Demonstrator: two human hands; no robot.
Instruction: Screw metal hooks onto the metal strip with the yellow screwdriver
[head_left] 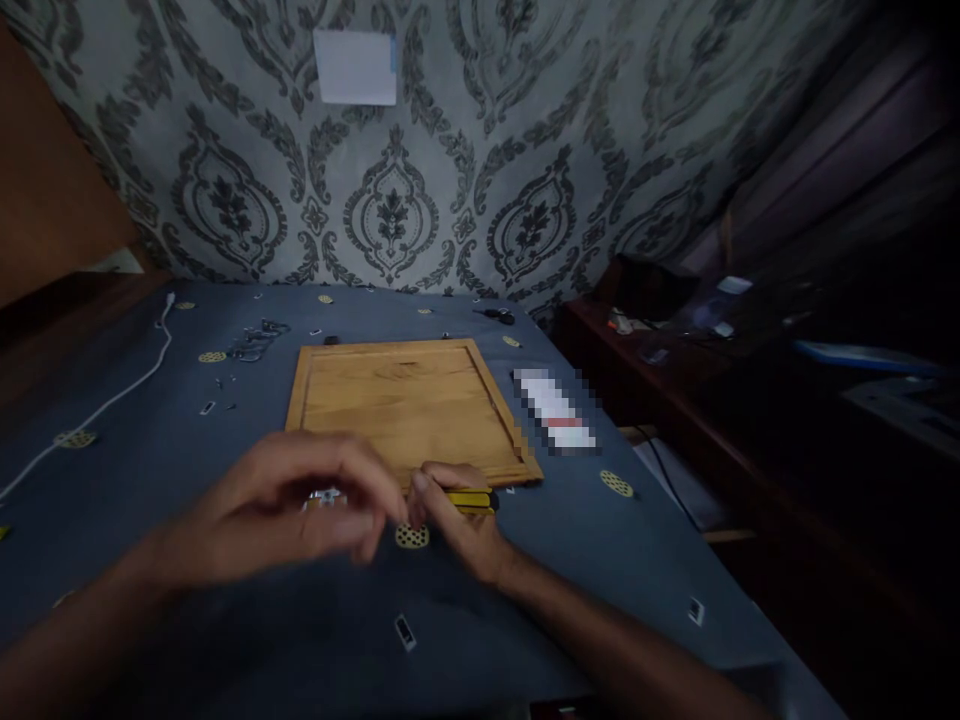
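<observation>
A wooden panel with a raised frame (397, 400) lies flat on the blue patterned cloth. Near its front edge, my right hand (465, 525) is closed round a screwdriver (474, 501) with a yellow and black handle; the handle's end points right and its shaft is hidden by my fingers. My left hand (292, 510) hovers just to the left, fingers curved and thumb apart, slightly blurred, its fingertips close to my right hand. In the gap between thumb and fingers shows a small shiny metal piece (326, 496), partly covered by the hand.
Several metal fittings (259, 340) and tiny screws (225, 382) lie left of the panel. A white cable (124, 400) runs along the left side. To the right are a pixelated white item (555, 410) and a dark side table (667, 385) holding clutter. A patterned curtain (390, 200) hangs behind.
</observation>
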